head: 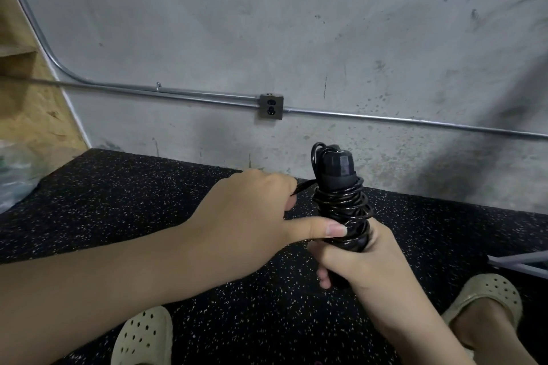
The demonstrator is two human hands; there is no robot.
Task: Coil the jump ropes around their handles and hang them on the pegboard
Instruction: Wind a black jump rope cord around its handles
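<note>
Here, a person coils a black jump rope over a speckled gym floor, seen from the head camera.

Plywood panel [23, 98]: at nine o'clock, leaning against the concrete wall [296, 24]; a metal conduit [178, 93] runs across to an outlet box [271, 106] near centre.

Left hand [252, 210]: reaching in from eight o'clock, its fingers pinching a short free stretch of rope [305, 185] pulled taut toward the bundle, the thumb pressed against the lower turns.

Jump rope handles [341, 175]: just right of centre, held upright above the floor, their dark caps at twelve o'clock of the bundle.

Coil [344, 210]: many glossy loops already wound around the handles' middle, somewhat loose and overlapping.

Right hand [353, 264]: coming from five o'clock, its grip clenched around the lower end of the handles, just under the coil.

Floor [148, 201]: black rubber flecked white; two perforated clogs [145, 338] at six and four o'clock, a grey rod [519, 262] at three o'clock.

Progress: most of this rope appears wound, with only a short tail left in the left hand's grip, so the winding looks close to finished. Tucking or securing that tail likely remains, and the hanging is not yet done.

Pegboard: not in view; whether other ropes remain cannot be told.
</note>
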